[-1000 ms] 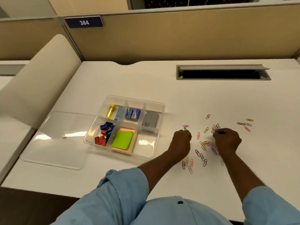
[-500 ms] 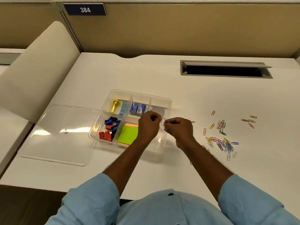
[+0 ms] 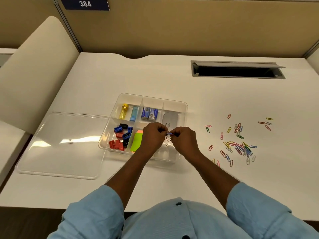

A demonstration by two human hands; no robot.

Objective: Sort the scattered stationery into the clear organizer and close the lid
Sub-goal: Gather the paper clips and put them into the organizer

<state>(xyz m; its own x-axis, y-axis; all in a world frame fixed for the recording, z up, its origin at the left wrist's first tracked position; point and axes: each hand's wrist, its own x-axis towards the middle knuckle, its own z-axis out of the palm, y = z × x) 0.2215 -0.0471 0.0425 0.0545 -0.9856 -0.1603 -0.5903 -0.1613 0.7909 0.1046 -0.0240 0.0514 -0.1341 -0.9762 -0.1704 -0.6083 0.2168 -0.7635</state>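
The clear organizer [image 3: 183, 107] sits mid-desk with its lid off. Its compartments hold a yellow tube, a blue tube, two small staple boxes [image 3: 149, 114], red, blue and black sharpeners [image 3: 120, 137], green and orange sticky notes [image 3: 136, 142] and a grey card. My left hand [image 3: 152, 138] and my right hand [image 3: 183, 141] meet over the front right compartment, both pinching paper clips [image 3: 170, 134] between the fingertips. A heap of coloured paper clips [image 3: 239, 145] lies scattered on the desk to the right. The clear lid [image 3: 60, 145] lies flat left of the organizer.
A grey cable slot [image 3: 237, 69] is cut into the desk at the back right. Tan partition walls stand behind, with a "384" label [image 3: 85, 3]. A cream curved panel [image 3: 34, 69] rises at the left. The desk's front edge runs just before my blue sleeves.
Both hands left the paper clip heap carrying clips and moved left over the organizer's front right compartment. They now hold the clips there, fingertips together.
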